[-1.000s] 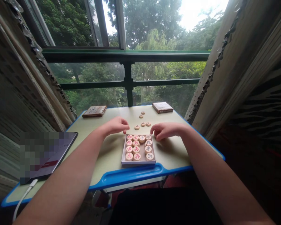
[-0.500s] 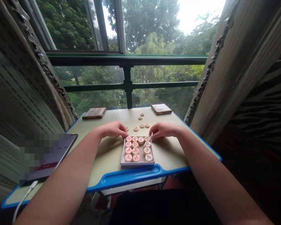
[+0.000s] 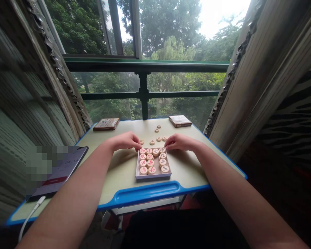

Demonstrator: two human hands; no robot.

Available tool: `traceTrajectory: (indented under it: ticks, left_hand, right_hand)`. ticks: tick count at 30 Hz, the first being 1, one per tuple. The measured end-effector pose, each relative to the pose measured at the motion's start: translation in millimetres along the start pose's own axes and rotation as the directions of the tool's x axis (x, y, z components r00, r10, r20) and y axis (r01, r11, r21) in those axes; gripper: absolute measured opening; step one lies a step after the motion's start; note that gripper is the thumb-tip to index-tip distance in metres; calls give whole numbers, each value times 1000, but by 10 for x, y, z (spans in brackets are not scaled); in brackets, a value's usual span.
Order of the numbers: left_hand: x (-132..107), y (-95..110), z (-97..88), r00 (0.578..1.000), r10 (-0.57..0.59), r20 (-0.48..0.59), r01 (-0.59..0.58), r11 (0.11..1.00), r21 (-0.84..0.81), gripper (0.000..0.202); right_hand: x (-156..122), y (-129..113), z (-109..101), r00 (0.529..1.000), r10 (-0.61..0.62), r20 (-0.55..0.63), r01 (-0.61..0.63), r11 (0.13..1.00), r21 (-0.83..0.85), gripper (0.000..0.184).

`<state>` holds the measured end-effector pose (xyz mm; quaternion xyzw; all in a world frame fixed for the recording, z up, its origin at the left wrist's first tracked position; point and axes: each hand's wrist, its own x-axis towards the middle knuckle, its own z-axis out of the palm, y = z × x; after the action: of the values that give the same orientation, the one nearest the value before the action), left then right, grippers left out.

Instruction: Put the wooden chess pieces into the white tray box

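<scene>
A shallow white box [image 3: 153, 176] of round wooden chess pieces [image 3: 151, 162] with red and dark characters lies at the table's near middle. My left hand [image 3: 126, 141] rests at the box's far left corner. Its fingers are curled, and their tips are by a loose piece [image 3: 142, 141]. My right hand [image 3: 180, 141] is at the far right corner, fingers curled down, tips near the box rim. What either hand pinches is hidden. Several loose pieces [image 3: 155, 140] lie just beyond the box.
The pale green table has a blue rim with a groove [image 3: 145, 193] at the front. Two flat brown boxes sit at the back, one at left [image 3: 106, 123] and one at right [image 3: 179, 120]. A phone [image 3: 59, 169] with a white cable [image 3: 31, 214] lies at the near left. A window railing stands behind.
Both hands have drawn in toward the box's far corners. A loose piece now shows beside my left fingertips. The camera view shifted slightly.
</scene>
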<state>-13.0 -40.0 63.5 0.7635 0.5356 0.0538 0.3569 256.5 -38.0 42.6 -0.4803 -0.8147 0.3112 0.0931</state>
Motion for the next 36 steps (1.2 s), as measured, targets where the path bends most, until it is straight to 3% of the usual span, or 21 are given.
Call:
traceTrajectory:
  ticks: [5, 7, 9, 11, 13, 16, 25, 31, 36]
  left_hand:
    - [26, -85, -29, 999, -11, -51, 9, 999, -42, 40]
    - [80, -133, -22, 981, -13, -191, 5, 999, -40, 44]
    - [154, -172, 8, 937, 35, -348, -35, 999, 8, 44]
    - [228, -196, 59, 899, 131, -418, -107, 991, 81, 43]
    - [284, -205, 115, 898, 222, -380, -182, 974, 138, 41]
    - [321, -215, 171, 915, 254, -313, -208, 963, 173, 34]
    - [338, -260, 151, 902, 151, -404, -95, 983, 155, 28]
    - [315, -250, 127, 941, 79, -328, -65, 996, 54, 34]
    - [269, -242, 123, 962, 114, -247, -109, 994, 33, 41]
  right_hand:
    - [31, -33, 37, 992, -7, -126, 5, 1000, -20, 20]
    - [43, -20, 40, 975, 14, -220, -23, 999, -38, 19]
    - [70, 19, 46, 935, 34, -352, -65, 995, -77, 22]
    - [113, 73, 63, 890, 3, -457, -78, 986, -145, 28]
    - [165, 124, 92, 874, -75, -480, -44, 972, -231, 33]
    - [229, 167, 136, 896, -148, -419, 18, 954, -300, 26]
    - [247, 194, 151, 897, -126, -424, 23, 971, -240, 28]
    - [247, 172, 183, 891, -134, -435, 42, 976, -214, 29]
    - [255, 149, 210, 888, -219, -405, 120, 959, -255, 32]
